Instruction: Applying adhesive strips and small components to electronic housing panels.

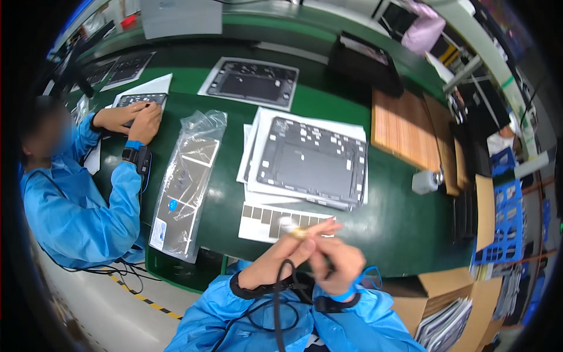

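Observation:
My left hand (280, 253) is over the table's near edge, its fingers stretched to the right. A small blurred white and yellow thing (296, 232) shows at its fingers; its kind cannot be made out. My right hand (341, 261) is closed against the left hand's fingers, and whatever it pinches is hidden. Beneath and just beyond the hands lies a white sheet with grey rectangular pieces (258, 221), partly covered by them. Farther off, a dark grey flat panel (311, 161) with cutouts and small white patches lies on a stack of white sheets (251, 186).
Left of the stack lies a clear bag of grey sheets (186, 188). A co-worker in blue (82, 217) handles another panel at far left. Another panel (252, 82) lies at the back. Rightward are a small bottle (426, 182), a wooden board (404, 126) and a cardboard box (451, 299).

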Action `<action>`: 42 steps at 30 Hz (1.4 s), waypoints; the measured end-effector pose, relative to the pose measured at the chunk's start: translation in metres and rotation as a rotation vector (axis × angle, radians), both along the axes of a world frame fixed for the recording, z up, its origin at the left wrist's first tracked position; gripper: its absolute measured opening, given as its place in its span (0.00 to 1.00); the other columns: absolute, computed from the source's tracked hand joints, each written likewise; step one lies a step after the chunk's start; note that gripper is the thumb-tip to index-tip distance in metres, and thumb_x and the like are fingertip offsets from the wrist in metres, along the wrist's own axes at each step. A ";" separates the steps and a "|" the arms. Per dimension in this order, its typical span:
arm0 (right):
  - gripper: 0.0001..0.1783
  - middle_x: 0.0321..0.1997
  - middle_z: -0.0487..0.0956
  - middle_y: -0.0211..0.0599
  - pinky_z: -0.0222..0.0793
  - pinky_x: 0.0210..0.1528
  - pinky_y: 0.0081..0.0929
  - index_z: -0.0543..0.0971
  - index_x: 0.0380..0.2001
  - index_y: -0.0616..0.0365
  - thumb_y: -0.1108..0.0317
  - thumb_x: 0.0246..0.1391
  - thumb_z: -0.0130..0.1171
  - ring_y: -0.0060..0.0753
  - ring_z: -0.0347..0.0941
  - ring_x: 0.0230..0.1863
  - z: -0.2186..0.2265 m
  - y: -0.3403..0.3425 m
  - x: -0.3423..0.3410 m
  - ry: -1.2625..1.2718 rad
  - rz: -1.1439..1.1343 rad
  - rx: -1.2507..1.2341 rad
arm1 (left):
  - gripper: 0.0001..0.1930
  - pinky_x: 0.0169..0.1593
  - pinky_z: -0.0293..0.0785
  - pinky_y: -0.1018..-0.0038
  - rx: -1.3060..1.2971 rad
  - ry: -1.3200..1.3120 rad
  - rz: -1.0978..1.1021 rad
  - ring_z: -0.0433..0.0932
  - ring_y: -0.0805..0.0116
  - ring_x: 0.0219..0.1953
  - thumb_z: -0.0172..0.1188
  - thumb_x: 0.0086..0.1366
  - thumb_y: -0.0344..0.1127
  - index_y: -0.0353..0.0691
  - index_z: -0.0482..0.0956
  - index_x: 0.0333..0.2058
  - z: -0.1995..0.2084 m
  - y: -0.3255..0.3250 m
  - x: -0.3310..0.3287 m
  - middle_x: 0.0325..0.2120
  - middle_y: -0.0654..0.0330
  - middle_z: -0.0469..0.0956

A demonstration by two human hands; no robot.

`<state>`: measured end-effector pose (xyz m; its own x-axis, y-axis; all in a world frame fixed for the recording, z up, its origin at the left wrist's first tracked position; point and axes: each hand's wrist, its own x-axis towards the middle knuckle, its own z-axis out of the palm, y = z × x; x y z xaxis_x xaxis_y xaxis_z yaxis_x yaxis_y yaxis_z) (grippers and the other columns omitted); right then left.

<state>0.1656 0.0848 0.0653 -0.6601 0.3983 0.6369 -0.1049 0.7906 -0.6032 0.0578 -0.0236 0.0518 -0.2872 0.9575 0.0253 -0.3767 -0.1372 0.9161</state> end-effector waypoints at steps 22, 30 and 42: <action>0.09 0.31 0.82 0.37 0.74 0.30 0.18 0.77 0.41 0.66 0.73 0.61 0.62 0.22 0.79 0.31 -0.086 0.069 0.067 -0.210 -0.005 -1.075 | 0.27 0.67 0.60 0.55 -0.140 1.694 -0.040 0.62 0.50 0.66 0.60 0.64 0.41 0.53 0.73 0.62 -0.052 0.015 0.010 0.65 0.53 0.64; 0.10 0.35 0.84 0.39 0.79 0.39 0.20 0.81 0.40 0.69 0.75 0.56 0.67 0.26 0.83 0.36 -0.084 0.061 0.047 -0.117 -0.186 -1.081 | 0.28 0.73 0.47 0.47 -0.332 1.619 -0.085 0.52 0.50 0.73 0.60 0.65 0.46 0.57 0.70 0.64 -0.059 0.016 0.023 0.70 0.57 0.57; 0.08 0.29 0.83 0.39 0.79 0.33 0.20 0.80 0.36 0.71 0.75 0.57 0.66 0.28 0.83 0.30 -0.087 0.056 0.044 -0.116 -0.276 -1.059 | 0.28 0.72 0.46 0.42 -0.303 1.542 0.005 0.52 0.47 0.72 0.62 0.63 0.42 0.55 0.72 0.63 -0.077 0.013 0.029 0.71 0.55 0.56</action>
